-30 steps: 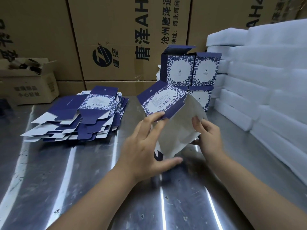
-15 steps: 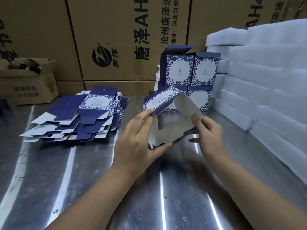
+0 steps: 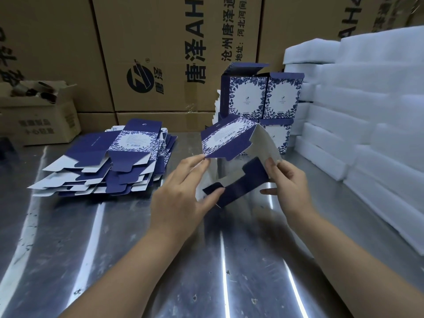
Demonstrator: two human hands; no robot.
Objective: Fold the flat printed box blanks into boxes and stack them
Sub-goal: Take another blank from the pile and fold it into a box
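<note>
**The flat card has sprung open into a sleeve, and a near flap is going in**

At the far left the pile of flat blanks (image 3: 110, 161) lies on the steel table (image 3: 137, 260). Right of it, the left hand (image 3: 183, 193) holds the half-made box (image 3: 229, 143) over the middle of the table; its fingertips are on the near corner of the printed top panel and its thumb presses a dark blue flap. A second ago that card was barely parted and showed mostly one white inner face; now it stands squared, with the blue flap folded across its near end. The right hand (image 3: 289, 182) pinches the right wall, thumb above and fingers beneath. Behind it, at the far right, the stack of finished boxes (image 3: 261, 97) waits beside the white foam slabs (image 3: 367, 111). I judge the bottom is being closed; locking the flaps comes next, then stacking.
</note>
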